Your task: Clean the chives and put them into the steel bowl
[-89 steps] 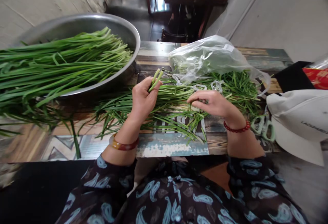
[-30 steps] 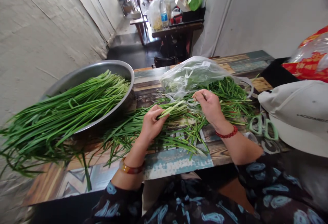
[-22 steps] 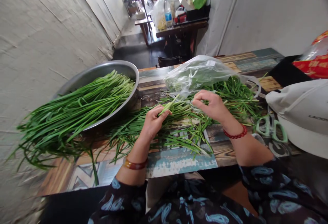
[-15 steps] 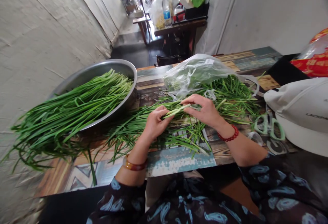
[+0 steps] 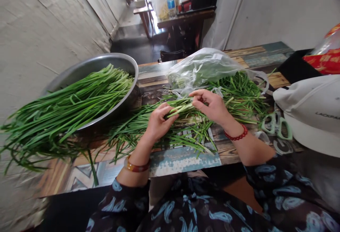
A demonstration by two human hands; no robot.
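Observation:
My left hand [image 5: 160, 121] is closed around a small bunch of garlic chives [image 5: 182, 109], its pale stem ends pointing right. At those ends is my right hand [image 5: 211, 106], fingers curled and thumb close to the stems; whatever lies between its fingertips is too small to make out. Beneath both hands, loose garlic chives [image 5: 132, 127] are spread over the table. A large metal basin [image 5: 134, 90] on the left holds a big heap of garlic chives [image 5: 87, 101], the leaves hanging over its near rim.
Behind my hands lies a clear plastic bag [image 5: 205, 67] with greens in it, beside a pile of chives [image 5: 244, 90]. To the right are green-handled scissors [image 5: 285, 129] and a pale cap [image 5: 310, 108]. A second table [image 5: 186, 19] with a bottle stands beyond.
My right fingers have loosened from their straight pinch on the stem ends and curled, staying close by. My left hand keeps hold of the bunch. The view has tipped slightly downward.

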